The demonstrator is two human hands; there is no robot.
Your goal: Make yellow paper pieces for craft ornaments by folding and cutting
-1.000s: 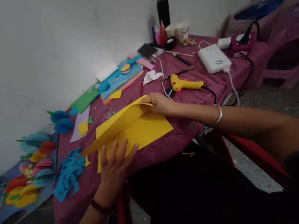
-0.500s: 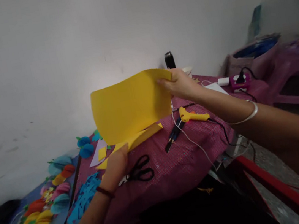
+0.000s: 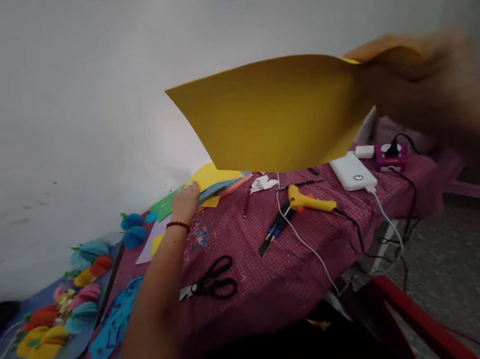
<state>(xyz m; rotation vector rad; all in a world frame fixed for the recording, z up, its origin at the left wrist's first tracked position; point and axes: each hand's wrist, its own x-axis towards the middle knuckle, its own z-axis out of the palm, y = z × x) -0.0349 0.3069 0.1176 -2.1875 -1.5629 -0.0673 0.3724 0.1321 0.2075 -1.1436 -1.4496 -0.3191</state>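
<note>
Aloft — yellow sheet (image 3: 275, 114) pinched between right fingers (image 3: 382, 74)

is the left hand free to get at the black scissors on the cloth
Probably yes. The left hand rests on the stacked papers; the scissors lie uncovered nearer the person, beside that forearm.

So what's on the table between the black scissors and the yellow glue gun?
In the head view, a dark utility knife lies between the scissors and the glue gun, with a white cable beside it.
</note>
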